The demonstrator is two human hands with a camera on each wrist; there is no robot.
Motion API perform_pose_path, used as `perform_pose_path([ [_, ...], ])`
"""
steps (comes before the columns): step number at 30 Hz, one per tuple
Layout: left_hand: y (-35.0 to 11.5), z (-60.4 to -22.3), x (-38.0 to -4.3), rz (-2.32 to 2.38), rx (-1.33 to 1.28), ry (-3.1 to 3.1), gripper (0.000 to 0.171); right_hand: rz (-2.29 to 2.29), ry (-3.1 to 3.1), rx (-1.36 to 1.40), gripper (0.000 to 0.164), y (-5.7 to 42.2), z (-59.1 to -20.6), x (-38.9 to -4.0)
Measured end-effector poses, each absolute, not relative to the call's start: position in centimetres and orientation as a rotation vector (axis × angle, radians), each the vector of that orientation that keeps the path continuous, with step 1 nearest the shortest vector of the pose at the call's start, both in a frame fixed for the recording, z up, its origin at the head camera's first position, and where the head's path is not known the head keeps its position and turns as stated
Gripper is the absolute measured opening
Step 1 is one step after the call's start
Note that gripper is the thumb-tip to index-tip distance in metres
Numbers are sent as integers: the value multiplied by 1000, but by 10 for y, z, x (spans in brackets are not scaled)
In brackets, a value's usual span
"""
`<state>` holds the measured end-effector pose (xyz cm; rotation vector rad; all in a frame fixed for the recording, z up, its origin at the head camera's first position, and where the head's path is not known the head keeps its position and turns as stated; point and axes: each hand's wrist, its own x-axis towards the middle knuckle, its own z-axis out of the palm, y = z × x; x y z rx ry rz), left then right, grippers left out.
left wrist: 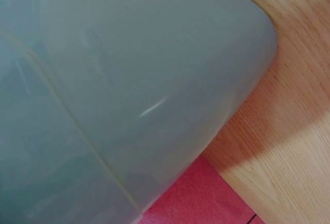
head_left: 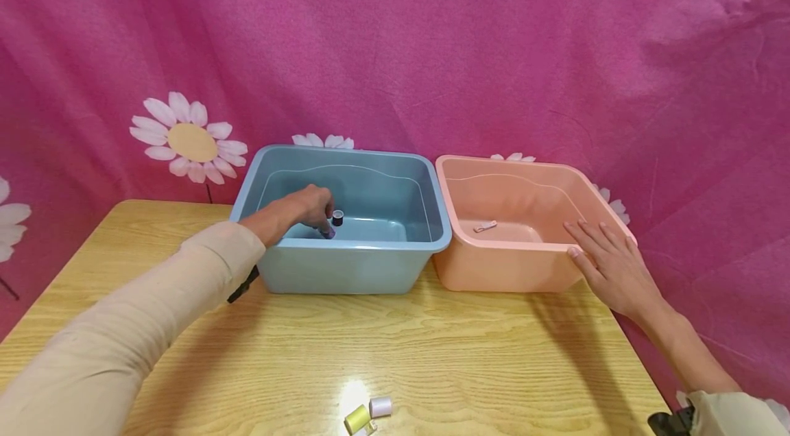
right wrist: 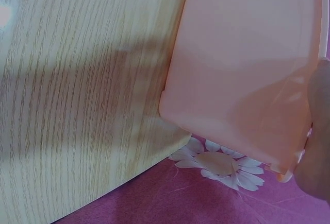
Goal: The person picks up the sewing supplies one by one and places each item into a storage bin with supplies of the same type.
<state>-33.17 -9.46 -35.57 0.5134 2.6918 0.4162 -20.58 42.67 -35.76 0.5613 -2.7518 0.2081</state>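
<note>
My left hand (head_left: 316,206) reaches over the front rim into the blue bin (head_left: 345,268) and pinches a purple thread spool (head_left: 330,234) low inside it. Just beyond that hand, a black thread spool (head_left: 337,218) stands upright on the bin's floor. The left wrist view shows only the bin's outer wall, the table and some cloth. With straight, spread fingers, my right hand (head_left: 607,268) rests on the front right corner of the pink bin (head_left: 506,268). A small pale clip (head_left: 485,226) lies inside the pink bin.
Near the table's front edge lie a yellow thread spool (head_left: 357,419), a pale lilac spool (head_left: 380,406) and a small, partly cut-off item beside them. The bins stand side by side on the wooden table (head_left: 481,354), against a magenta flowered cloth (head_left: 395,45).
</note>
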Motion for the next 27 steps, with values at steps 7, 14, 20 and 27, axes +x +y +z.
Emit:
perform_pose_path([
  [7,-93,-353,-332,398,503,2697,25,220,-2747,568,51,427,-357,-205],
  [14,-92,-351,-331,418,515,2685,27,224,-2754,557,51,428,-358,-206],
  [20,-93,-351,-332,438,562,2700,27,225,-2751,547,51,428,-359,-207],
  [27,-96,-349,-331,536,605,2736,30,224,-2752,552,50,428,-358,-209],
])
